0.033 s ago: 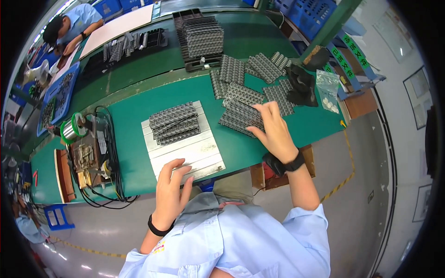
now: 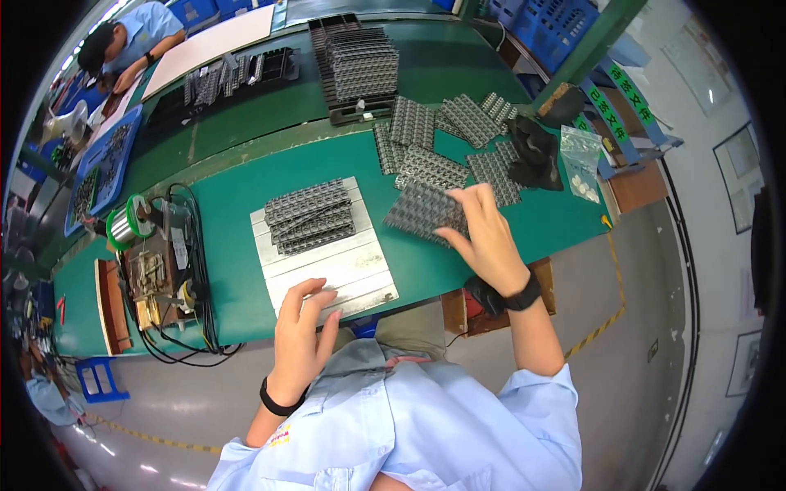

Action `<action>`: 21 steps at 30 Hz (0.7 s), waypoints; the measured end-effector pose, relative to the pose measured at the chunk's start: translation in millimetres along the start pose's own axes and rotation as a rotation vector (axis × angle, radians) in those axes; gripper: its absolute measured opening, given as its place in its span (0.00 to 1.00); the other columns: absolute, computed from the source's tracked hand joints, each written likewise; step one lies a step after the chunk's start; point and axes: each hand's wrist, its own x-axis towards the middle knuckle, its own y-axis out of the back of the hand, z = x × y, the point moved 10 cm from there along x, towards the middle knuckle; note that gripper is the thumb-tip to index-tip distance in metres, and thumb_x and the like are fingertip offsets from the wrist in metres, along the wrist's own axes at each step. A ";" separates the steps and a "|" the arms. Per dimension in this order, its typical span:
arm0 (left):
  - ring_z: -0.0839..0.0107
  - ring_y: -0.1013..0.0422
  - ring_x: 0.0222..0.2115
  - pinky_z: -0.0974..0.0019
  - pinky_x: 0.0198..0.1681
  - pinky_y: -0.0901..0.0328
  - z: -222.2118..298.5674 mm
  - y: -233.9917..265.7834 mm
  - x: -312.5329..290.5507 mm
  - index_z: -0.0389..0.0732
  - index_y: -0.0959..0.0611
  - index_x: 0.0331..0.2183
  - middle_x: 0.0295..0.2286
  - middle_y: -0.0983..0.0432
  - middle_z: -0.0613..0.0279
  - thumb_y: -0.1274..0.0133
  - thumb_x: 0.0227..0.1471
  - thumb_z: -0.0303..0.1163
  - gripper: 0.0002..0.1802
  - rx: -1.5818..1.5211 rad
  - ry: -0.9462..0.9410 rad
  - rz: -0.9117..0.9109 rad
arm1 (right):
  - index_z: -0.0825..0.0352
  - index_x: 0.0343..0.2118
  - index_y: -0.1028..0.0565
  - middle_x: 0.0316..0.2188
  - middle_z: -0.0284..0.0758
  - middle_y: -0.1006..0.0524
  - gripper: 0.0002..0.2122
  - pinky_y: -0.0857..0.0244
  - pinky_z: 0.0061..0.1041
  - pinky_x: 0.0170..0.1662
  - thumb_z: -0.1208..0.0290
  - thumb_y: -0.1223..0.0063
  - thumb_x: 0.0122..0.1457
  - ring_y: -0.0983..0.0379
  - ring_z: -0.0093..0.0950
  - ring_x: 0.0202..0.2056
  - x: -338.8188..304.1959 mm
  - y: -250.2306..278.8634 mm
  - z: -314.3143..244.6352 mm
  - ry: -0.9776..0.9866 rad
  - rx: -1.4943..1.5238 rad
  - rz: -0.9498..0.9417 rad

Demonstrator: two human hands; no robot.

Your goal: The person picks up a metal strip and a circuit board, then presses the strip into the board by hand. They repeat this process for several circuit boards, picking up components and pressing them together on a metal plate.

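Observation:
My right hand [image 2: 491, 241] pinches the right edge of a dark grey panel [image 2: 422, 212] with rows of small repeated parts, thumb on the near side and fingers on the far side. Other similar panels [image 2: 431, 168] lie loosely overlapped just beyond it. My left hand [image 2: 304, 327] hovers at the near edge of a pale slatted board [image 2: 327, 274], fingers apart and holding nothing. On the far half of that board rests a stack of narrower strips [image 2: 309, 217] of the same dark parts.
At left stand a green-ended solder wire spool [image 2: 124, 225] and a small device [image 2: 154, 282] with black cables. A black rack [image 2: 360, 69] full of panels is at the back. Dark cloth [image 2: 534, 151] and a clear bag [image 2: 580, 161] lie right. A co-worker [image 2: 135, 41] sits far left.
The panel in my right hand has tilted a little, its face turning more toward me. My left hand stays about where it was.

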 end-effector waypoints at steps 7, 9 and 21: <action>0.61 0.26 0.38 0.64 0.38 0.32 -29.7 -17.8 8.8 0.33 0.25 0.39 0.41 0.26 0.49 0.40 0.48 0.25 0.15 -0.295 0.153 0.085 | 0.65 0.46 0.31 0.36 0.38 0.33 0.21 0.35 0.33 0.40 0.76 0.37 0.47 0.31 0.38 0.38 -0.3 -48.4 -81.4 0.300 0.081 -0.217; 0.68 0.26 0.32 0.67 0.34 0.32 -49.1 -37.5 4.1 0.33 0.25 0.36 0.35 0.23 0.51 0.39 0.48 0.26 0.15 -0.435 0.294 -0.008 | 0.65 0.45 0.30 0.36 0.38 0.33 0.20 0.35 0.33 0.40 0.76 0.38 0.48 0.31 0.38 0.37 -1.8 -55.7 -84.1 0.333 0.085 -0.244; 0.70 0.30 0.21 0.68 0.26 0.35 -71.7 -39.2 -4.4 0.32 0.27 0.32 0.22 0.25 0.55 0.37 0.48 0.28 0.15 -0.419 0.370 0.003 | 0.63 0.56 0.35 0.42 0.40 0.29 0.29 0.33 0.33 0.43 0.74 0.36 0.49 0.28 0.39 0.41 -19.8 -79.1 -43.3 0.032 0.294 -0.332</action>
